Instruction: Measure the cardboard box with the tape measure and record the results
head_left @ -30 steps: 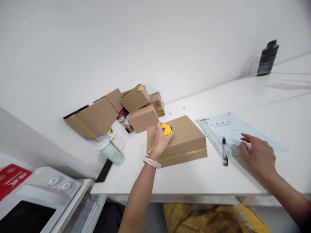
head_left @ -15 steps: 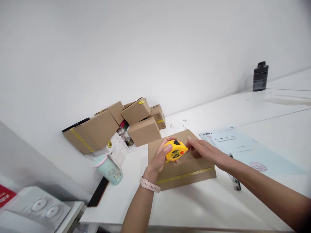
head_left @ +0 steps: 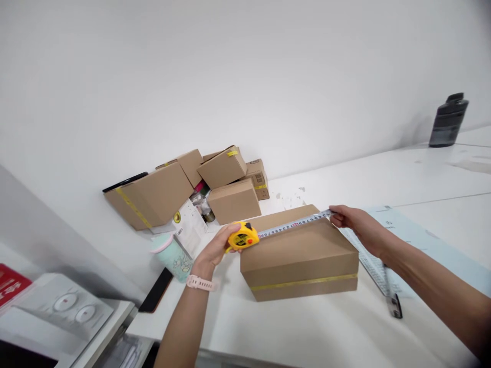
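Note:
My left hand [head_left: 219,244] is closed around the yellow case of a tape measure [head_left: 244,236], near the left edge of a cardboard box [head_left: 299,250]. The white blade [head_left: 293,225] runs out to the right, slanting across the box top. At its far end my right hand [head_left: 347,220] pinches the blade tip, just over the box's right side. The box sits on the white table, with a yellow strip [head_left: 307,282] along its front face. A pale pink watch band [head_left: 201,282] circles my left wrist.
Several cardboard boxes [head_left: 233,202] are piled against the wall. Left of them stand a mint tumbler [head_left: 174,258] and a dark flat case [head_left: 156,291]. Light-blue papers [head_left: 429,245] and a pen [head_left: 391,294] lie beneath my right arm. A dark bottle [head_left: 448,121] stands far right.
My hands have moved apart, left hand leftward and right hand rightward, and a long stretch of blade now shows between them. The view has shifted slightly.

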A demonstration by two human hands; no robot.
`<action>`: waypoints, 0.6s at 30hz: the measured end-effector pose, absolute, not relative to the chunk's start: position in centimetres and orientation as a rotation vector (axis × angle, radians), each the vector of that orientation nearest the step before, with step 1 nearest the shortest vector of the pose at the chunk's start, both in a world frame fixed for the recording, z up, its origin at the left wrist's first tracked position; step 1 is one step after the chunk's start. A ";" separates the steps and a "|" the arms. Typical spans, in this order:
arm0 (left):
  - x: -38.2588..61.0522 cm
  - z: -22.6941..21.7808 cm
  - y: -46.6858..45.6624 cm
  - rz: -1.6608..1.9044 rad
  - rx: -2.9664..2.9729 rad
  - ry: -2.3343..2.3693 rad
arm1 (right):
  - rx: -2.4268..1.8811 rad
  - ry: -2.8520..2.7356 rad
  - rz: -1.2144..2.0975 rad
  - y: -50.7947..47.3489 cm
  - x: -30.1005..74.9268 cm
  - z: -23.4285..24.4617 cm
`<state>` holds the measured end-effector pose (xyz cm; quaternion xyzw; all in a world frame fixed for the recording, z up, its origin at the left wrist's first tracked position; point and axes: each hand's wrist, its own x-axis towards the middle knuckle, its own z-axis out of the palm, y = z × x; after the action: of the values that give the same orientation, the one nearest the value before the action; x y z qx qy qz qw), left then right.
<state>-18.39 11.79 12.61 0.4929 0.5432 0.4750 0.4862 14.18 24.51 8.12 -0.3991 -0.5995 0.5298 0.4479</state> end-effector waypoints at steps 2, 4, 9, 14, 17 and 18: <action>-20.7 12.3 11.5 1.136 1.169 1.397 | -1.032 -1.487 1.279 25.3 14.9 6.7; -22.4 11.9 11.4 1.124 1.127 1.463 | -1.070 -1.496 1.231 25.9 15.2 5.6; -24.3 10.9 11.7 1.102 1.042 1.554 | -1.154 -1.547 1.096 26.6 15.2 4.4; -25.0 10.3 11.7 1.076 0.993 1.582 | -1.236 -1.628 1.060 26.4 15.2 4.1; -25.1 10.0 11.5 1.084 0.970 1.586 | -1.244 -1.669 1.156 26.0 15.3 3.8; -25.1 9.9 11.5 1.089 0.963 1.586 | -1.233 -1.682 1.125 25.9 15.3 3.6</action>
<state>-25.15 11.48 9.92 0.3939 0.6487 0.4454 0.4750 15.29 25.90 3.62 -0.4822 -0.6576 0.4399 0.3763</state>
